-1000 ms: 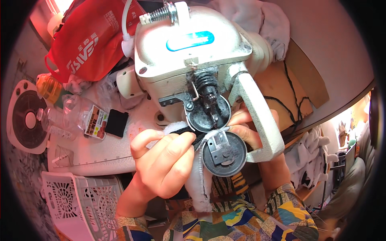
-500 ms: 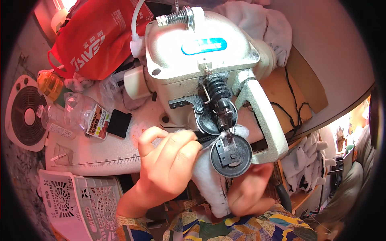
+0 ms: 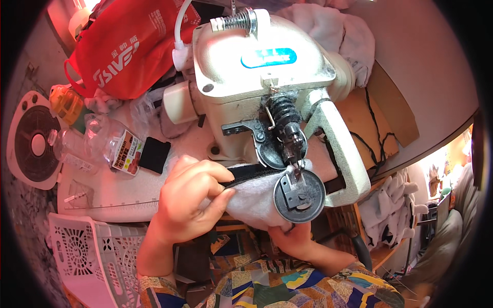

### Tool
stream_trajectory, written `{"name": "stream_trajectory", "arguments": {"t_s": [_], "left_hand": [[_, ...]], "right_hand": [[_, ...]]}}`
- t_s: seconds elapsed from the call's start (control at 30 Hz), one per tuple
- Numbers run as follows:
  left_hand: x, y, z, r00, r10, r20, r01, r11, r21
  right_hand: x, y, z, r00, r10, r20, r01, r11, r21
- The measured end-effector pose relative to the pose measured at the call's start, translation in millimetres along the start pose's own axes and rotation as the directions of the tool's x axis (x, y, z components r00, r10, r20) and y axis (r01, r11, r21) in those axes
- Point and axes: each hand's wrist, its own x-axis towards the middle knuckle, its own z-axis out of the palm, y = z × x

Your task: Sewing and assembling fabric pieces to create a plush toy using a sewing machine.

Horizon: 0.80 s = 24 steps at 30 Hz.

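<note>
My left hand (image 3: pixel 197 197) pinches a black strip (image 3: pixel 245 174) at the edge of a white fluffy piece (image 3: pixel 246 203), left of the sewing head. The piece runs into a cream fur-sewing machine (image 3: pixel 221 118) at two dark round feed discs (image 3: pixel 298 197), under the presser parts. My right hand (image 3: pixel 290 238) is low, just below the lower disc at the bottom of the piece; it touches or is behind the fabric, and its fingers are hidden.
Left: a fan (image 3: pixel 23 138), clear plastic bottles (image 3: pixel 97 146), a black pad (image 3: pixel 154 156), a red bag (image 3: pixel 128 46), an orange item (image 3: pixel 67 105), a white crate (image 3: pixel 92 256). Right: the machine's curved arm (image 3: pixel 354 164), cardboard (image 3: pixel 395 108) with black cord, several white fluffy pieces (image 3: pixel 385 205).
My left hand has moved left and opened out the black strip and white piece. My right hand has dropped from behind the discs and moved left beneath the piece. The machine appears shifted right.
</note>
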Motion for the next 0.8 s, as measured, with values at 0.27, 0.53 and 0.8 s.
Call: {"name": "stream_trajectory", "arguments": {"t_s": [0.27,0.53,0.8], "left_hand": [[2,6,12,0.965,0.252,-0.072,-0.229,0.944,0.238],[15,15,30,0.974,0.215,-0.068,-0.197,0.959,0.204],[22,12,6,0.964,-0.006,0.264,0.084,0.955,-0.284]], "right_hand": [[12,1,-4,0.989,-0.100,-0.113,0.086,0.989,-0.117],[17,11,-18,0.992,-0.075,-0.104,0.070,0.996,-0.057],[19,16,-43,0.842,0.273,0.464,-0.403,0.891,0.207]]}}
